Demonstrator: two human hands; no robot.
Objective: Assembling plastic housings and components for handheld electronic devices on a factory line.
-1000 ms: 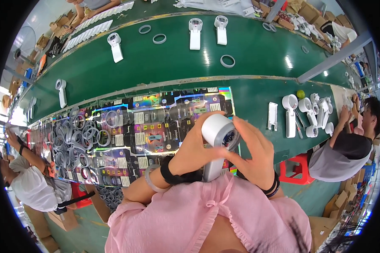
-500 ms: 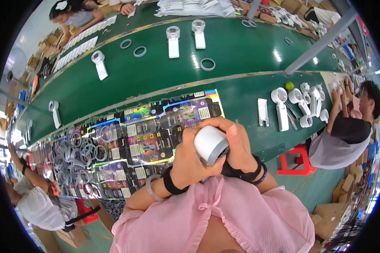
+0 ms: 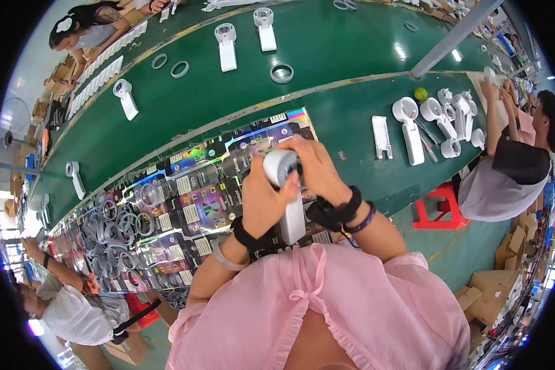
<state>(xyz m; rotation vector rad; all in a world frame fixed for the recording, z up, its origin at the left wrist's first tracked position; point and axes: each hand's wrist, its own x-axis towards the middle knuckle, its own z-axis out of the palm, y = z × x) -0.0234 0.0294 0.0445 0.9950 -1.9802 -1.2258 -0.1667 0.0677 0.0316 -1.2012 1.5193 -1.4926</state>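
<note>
A white handheld fan (image 3: 293, 221) is held in front of me, its handle pointing down toward my body. My left hand (image 3: 264, 198) wraps the near left side of its round head, with the thumb pressed on the front. My right hand (image 3: 319, 171) grips the head from the right, its fingers over the top. A grey ring shows around the head's edge; the fingers hide part of the head. Left of my hands, a heap of grey rings (image 3: 114, 231) lies on a sheet of dark printed packaging (image 3: 197, 213).
More white fans (image 3: 227, 48) and loose grey rings (image 3: 282, 73) lie on the green bench. To the right are fan parts (image 3: 411, 132), a screwdriver (image 3: 430, 148), a green round fruit (image 3: 420, 94) and a metal post (image 3: 453, 40). Co-workers sit left, right and across.
My hands and the fan have tilted and shifted slightly left and up. The handle, hidden before, now shows below my hands. The whole view has shifted a little.
</note>
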